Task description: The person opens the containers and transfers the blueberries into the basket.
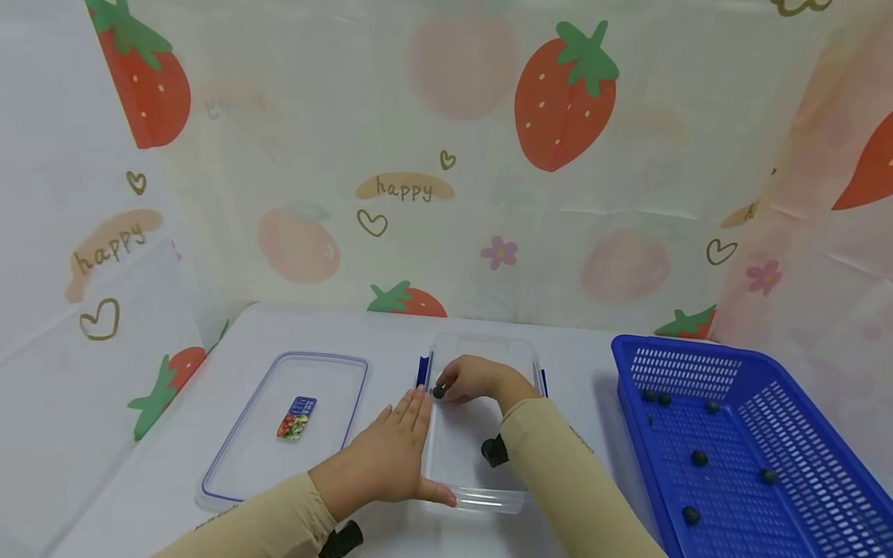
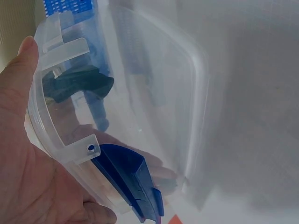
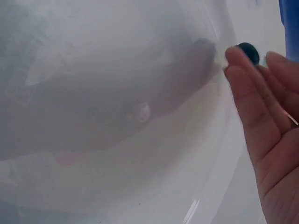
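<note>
My right hand (image 1: 481, 381) pinches a small dark ball (image 1: 439, 392) between thumb and fingertips, over the left side of a clear plastic box (image 1: 463, 442). In the right wrist view the ball (image 3: 249, 53) shows at the fingertips of that hand (image 3: 266, 116). My left hand (image 1: 387, 457) rests against the box's near left corner, its fingers straight along the left side and the thumb out along the front. A blue latch (image 2: 128, 172) hangs from the box's rim close to that hand in the left wrist view.
A clear lid (image 1: 240, 442) with a blue edge and a colourful label (image 1: 296, 417) lies on the table to the left. At the right, a blue basket (image 1: 635, 434) holds several small dark balls (image 1: 699, 458). A fruit-patterned cloth (image 1: 418, 256) hangs behind the table.
</note>
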A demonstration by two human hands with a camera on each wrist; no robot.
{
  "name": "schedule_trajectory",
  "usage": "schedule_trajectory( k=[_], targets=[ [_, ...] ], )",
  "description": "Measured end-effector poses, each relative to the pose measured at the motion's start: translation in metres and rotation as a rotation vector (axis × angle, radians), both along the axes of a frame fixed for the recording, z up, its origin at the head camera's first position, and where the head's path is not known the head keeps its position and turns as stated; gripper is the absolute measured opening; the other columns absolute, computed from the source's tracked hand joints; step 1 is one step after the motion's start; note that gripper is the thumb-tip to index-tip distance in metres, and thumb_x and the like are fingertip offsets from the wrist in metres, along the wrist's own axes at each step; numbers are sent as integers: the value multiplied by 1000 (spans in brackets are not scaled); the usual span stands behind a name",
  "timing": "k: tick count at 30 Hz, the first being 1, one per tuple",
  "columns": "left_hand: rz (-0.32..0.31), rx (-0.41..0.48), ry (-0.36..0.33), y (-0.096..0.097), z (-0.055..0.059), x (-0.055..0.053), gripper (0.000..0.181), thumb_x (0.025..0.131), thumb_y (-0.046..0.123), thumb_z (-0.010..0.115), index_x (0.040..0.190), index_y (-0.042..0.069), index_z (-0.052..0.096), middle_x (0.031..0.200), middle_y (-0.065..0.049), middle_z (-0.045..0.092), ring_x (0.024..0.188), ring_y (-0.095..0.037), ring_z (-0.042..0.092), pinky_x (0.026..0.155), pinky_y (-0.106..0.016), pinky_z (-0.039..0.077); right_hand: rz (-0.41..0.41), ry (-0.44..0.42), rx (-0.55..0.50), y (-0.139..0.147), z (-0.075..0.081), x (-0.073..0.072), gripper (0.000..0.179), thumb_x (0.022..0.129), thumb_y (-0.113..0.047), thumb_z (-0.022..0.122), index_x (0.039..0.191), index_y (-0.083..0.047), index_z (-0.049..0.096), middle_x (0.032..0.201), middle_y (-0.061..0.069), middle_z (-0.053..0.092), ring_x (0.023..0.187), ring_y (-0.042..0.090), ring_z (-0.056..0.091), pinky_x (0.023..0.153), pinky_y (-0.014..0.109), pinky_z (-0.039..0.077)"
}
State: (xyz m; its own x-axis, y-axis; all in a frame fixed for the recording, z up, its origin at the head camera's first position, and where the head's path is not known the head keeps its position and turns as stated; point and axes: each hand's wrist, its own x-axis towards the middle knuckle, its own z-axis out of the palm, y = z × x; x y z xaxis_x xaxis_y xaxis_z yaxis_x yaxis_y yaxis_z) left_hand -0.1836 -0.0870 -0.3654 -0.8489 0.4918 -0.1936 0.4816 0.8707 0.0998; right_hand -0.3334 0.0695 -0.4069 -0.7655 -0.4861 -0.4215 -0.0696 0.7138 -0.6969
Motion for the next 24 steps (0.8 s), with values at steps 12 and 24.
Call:
schedule_trajectory(
  k=[12, 24],
  targets=[
    [7, 5, 13, 0, -7, -2, 125, 62, 85, 43, 143, -6, 15, 150, -23, 10, 138, -33, 11, 105, -50, 24, -8, -28, -147, -1, -1, -3, 9, 84, -4, 63, 92, -1, 62, 83, 8, 66, 76, 17, 65, 69, 29, 54],
    [16, 7, 12, 1, -10, -4, 125, 62, 85, 43, 143, -6, 16, 150, -23, 11, 138, -34, 11, 106, -49, 23, 32, -31, -185, 4, 17, -3, 8, 84, -4, 64, 89, -1, 59, 83, 9, 67, 77, 22, 66, 69, 31, 54]
  ],
)
